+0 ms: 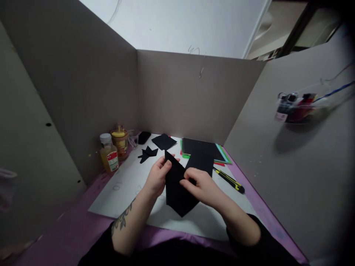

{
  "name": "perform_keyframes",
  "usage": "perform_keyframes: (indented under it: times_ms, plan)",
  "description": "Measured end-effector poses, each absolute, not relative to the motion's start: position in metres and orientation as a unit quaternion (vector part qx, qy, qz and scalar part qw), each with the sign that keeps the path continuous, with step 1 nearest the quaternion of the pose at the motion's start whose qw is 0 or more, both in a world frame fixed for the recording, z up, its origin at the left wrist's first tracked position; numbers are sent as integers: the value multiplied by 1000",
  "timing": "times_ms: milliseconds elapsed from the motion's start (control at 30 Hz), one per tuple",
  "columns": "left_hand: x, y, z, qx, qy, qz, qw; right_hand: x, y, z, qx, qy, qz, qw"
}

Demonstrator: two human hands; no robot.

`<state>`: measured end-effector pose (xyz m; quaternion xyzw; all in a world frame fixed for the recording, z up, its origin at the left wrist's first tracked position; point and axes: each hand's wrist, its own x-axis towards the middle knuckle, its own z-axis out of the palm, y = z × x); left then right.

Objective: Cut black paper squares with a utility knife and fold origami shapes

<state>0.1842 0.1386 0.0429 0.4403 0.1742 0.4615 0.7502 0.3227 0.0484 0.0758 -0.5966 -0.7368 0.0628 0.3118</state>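
A folded sheet of black paper [177, 192] is held up between my two hands, its pointed lower corner toward me. My left hand [158, 173] grips its upper left side, thumb on the front and fingers behind. On its right edge, my right hand [201, 184] pinches the paper between thumb and curled fingers. Behind it lies another piece of black paper [203, 162] on the white sheet [124, 197]. Just right of my right hand rests a yellow and black utility knife [230, 180]. A small folded black paper figure [147, 153] lies beyond my left hand.
Stacked coloured paper [199, 147] and black squares [164, 141] lie at the back. On the left stand a juice bottle [109, 155], a yellow-lidded cup [120, 142] and a clear cup [133, 138]. Grey panels [194, 96] enclose the table; a clear holder [298, 109] hangs right.
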Motion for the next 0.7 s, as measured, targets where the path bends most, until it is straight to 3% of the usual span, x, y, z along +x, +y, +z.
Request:
perform_keyframes:
  times_ms: [300,467,700]
  plan:
    - [184,133,48,426,200,498,729,324,44,74,-563,-746,78,347]
    - [183,131,56,428,220,544,688,322,41,75,-588,-743,55,315]
    - [177,140,61,388,213,512,736,319,40,80,-586,-755,51,289]
